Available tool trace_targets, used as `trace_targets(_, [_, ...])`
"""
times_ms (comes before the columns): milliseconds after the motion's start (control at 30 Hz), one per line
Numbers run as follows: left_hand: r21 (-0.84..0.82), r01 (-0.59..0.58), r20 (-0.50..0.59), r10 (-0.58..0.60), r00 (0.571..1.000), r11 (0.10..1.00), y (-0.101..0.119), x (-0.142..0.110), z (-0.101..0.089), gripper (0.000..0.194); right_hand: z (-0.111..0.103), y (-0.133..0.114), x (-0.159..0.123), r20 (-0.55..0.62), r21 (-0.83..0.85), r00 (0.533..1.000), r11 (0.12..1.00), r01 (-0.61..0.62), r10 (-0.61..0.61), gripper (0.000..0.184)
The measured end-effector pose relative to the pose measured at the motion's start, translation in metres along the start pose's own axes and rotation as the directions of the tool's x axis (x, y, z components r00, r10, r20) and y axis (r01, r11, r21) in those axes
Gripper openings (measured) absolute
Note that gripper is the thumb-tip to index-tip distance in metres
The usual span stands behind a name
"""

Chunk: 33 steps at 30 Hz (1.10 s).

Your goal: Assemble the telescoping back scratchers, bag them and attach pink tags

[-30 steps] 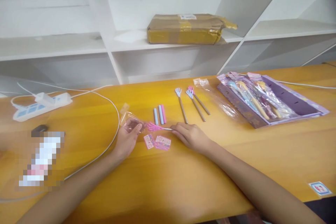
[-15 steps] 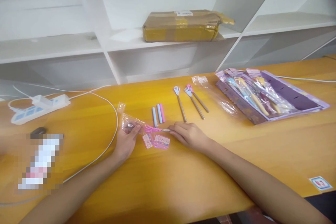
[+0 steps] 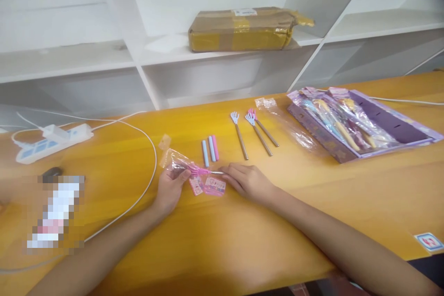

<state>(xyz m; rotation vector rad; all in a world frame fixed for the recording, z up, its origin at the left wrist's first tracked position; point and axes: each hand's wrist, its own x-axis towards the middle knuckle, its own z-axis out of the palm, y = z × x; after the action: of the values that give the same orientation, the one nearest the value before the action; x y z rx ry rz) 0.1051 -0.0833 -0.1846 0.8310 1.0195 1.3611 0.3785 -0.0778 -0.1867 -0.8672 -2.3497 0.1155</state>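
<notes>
My right hand (image 3: 248,181) is closed on the metal rod of a back scratcher with a pink claw head (image 3: 200,171), which points left. My left hand (image 3: 173,185) pinches a clear plastic bag (image 3: 177,158) by the claw's fingers; how far the claw is inside the bag, I cannot tell. Two small printed cards (image 3: 215,186) lie just below the claw. Above it are two light-blue tubes and one pink tube (image 3: 215,148). Farther back lie a blue-headed back scratcher (image 3: 240,136), a second blue one (image 3: 259,135) and a pink-headed one (image 3: 267,133).
Clear plastic wrappers (image 3: 294,129) lie beside a purple display box (image 3: 405,127) with bagged items at the right. A white power strip (image 3: 53,142) and cables are at the left, near a blurred-out object (image 3: 57,212). A taped carton (image 3: 239,32) sits on the shelf behind.
My left hand has moved slightly right, its thumb now against the pink claw. The plastic bag has come along and bunches closer to the claw. My right hand keeps its grip on the rod.
</notes>
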Motion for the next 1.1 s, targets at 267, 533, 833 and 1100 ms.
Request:
trace_targets(267, [0.139,-0.077,0.111,0.062,0.992,0.987,-0.011,-0.015,-0.004,0.033,0.014,-0.046,-0.011,0.148,0.148,0.937,0.930,-0.338,0.317,0.045])
trace_targets(533, [0.237,-0.059,0.156,0.022,0.987,0.970,-0.001,-0.015,-0.006,0.031,0.016,-0.054,-0.012,0.259,0.198,0.913,0.908,-0.370,0.315,0.072])
trace_targets(833, [-0.134,-0.109,-0.052,0.103,0.993,0.985,0.011,0.026,-0.015,0.035,0.011,-0.021,-0.002,0.043,0.208,0.995,0.974,-0.095,0.088,0.025])
trace_targets(1100, [0.015,0.020,0.095,-0.021,0.995,1.000,0.004,0.005,-0.008,0.039,0.016,-0.019,-0.006,-0.075,0.135,0.992,0.984,0.113,-0.104,0.007])
